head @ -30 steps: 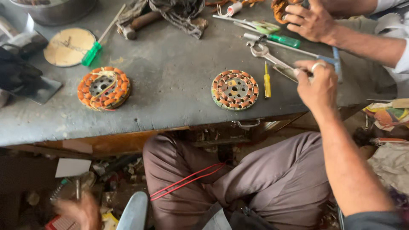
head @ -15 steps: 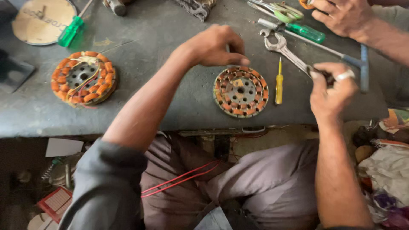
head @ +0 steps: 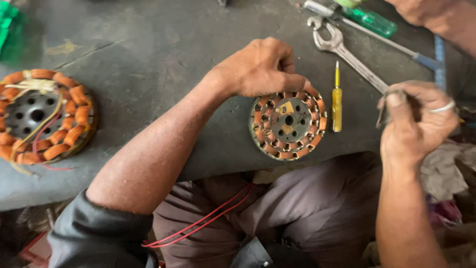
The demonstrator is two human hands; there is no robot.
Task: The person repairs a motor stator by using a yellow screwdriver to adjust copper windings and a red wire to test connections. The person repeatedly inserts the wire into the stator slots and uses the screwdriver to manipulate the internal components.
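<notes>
The round, flat motor stator wound with copper-orange coils lies face up on the grey worktop, close to the near edge, directly under the fingertips of the left hand. Being a disc, it has no long axis; its flat face looks straight up, and a small yellow tag sits on its dark hub just below the fingers. The left hand is curled, its fingers bent down and pressing on the far rim of the disc; the thumb side is hidden, so whether it pinches a coil cannot be told.

The right hand, wearing a ring, is off the bench to the right of the disc, fingers drawn together around a small dark piece that is too blurred to name.

Between the two hands lies a slim yellow-handled screwdriver, its long axis running away from the person, tip pointing far. Beyond the right hand a grey steel open-ended spanner lies slanted, its jaw end toward the far left. A second, larger coil-wound stator with loose wires rests well to the left of the left arm.

Against half a second ago, the left hand has slid down onto the disc's rim, and the view has drawn closer.
</notes>
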